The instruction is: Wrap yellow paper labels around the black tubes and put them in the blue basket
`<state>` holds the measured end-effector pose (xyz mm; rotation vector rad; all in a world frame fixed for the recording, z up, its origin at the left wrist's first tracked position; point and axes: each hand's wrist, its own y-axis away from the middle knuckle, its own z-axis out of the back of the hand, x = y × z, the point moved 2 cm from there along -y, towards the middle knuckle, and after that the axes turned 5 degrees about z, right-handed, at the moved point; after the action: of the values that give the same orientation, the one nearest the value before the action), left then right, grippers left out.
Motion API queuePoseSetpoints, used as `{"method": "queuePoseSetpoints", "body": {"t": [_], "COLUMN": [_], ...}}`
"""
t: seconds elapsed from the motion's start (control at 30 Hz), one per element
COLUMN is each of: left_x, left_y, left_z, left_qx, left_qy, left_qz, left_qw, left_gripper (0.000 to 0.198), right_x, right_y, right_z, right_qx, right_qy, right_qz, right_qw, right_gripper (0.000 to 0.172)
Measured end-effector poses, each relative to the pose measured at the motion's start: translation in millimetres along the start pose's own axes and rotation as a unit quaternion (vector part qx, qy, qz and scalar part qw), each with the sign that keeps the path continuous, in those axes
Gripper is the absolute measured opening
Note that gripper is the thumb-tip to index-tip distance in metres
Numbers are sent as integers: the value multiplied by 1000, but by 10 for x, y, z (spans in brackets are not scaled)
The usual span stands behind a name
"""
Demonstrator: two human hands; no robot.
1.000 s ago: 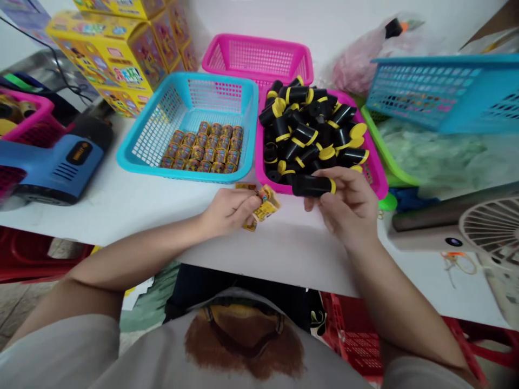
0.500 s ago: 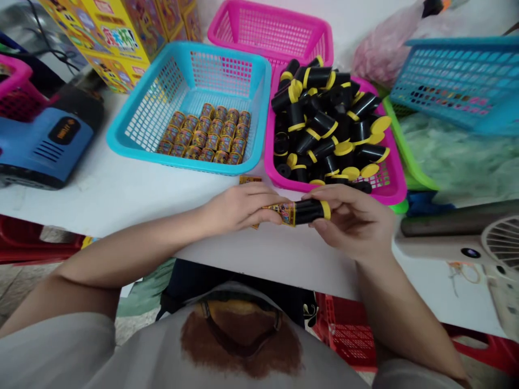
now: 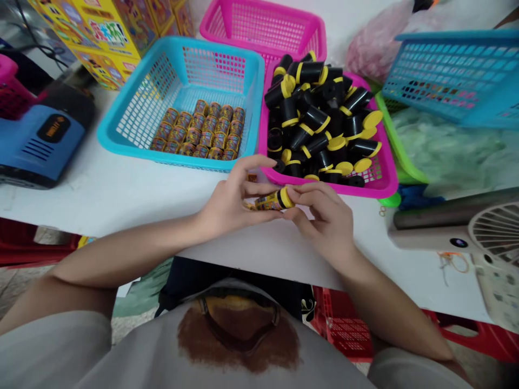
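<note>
Head view: person seated at white table, both hands meeting just above its near edge.
L hand: thumb & lower fingers closed round the printed body of a small canister; index finger lifted clear.
R hand: thumb & fingertips pinch the canister's yellow-capped end; narrow grip, holding it.
Canister: lies roughly level btwn the two hands, just in front of the pink basket's near rim; printed sleeve covers the body.
Pink basket: right of centre, heaped w/ black canisters, yellow caps at all angles.
Cyan basket: just beside it on the left; wrapped canisters stand in neat rows at its near end.
Left edge: blue-and-black power tool lying on the table.
Right edge: fan w/ grey housing; green tray beside the pink basket.
Far: second pink basket behind the first two, yellow boxes at far left, blue basket tilted at far right, pink plastic bag next to it.
</note>
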<state>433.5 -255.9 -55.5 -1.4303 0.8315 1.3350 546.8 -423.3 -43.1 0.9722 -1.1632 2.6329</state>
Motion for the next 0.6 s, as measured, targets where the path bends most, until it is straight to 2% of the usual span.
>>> {"method": "queuePoseSetpoints", "body": {"t": [0.07,0.13,0.17,0.23,0.3,0.4,0.47,0.53,0.6], "left_x": [15,40,53,70,65,28,6,1,15], "left_y": [-16,-43,-57,-78,-82,-54,-31,-19,-19], "left_z": [-20,-46,-61,-98,-152,-246,-283,-287,-269], "left_qx": [-6,4,11,29,69,165,203,192,148], "left_qy": [42,89,108,143,182,222,218,192,153], "left_qz": [36,65,74,76,63,49,35,3,-34], "left_qw": [998,994,991,986,979,960,954,962,977], "left_gripper": [77,75,74,74,71,54,43,41,47], "right_x": [22,36,47,85,145,231,255,252,227], "right_y": [10,21,26,26,19,16,30,52,69], "right_z": [1,-22,-37,-58,-61,-64,-84,-113,-144], "right_qx": [29,64,76,75,47,20,15,6,6], "right_qy": [79,121,136,154,155,154,176,206,216], "right_qz": [57,90,98,109,128,168,195,225,250], "right_qw": [995,986,983,979,978,974,965,952,944], "right_gripper": [35,62,69,69,67,64,60,55,51]}}
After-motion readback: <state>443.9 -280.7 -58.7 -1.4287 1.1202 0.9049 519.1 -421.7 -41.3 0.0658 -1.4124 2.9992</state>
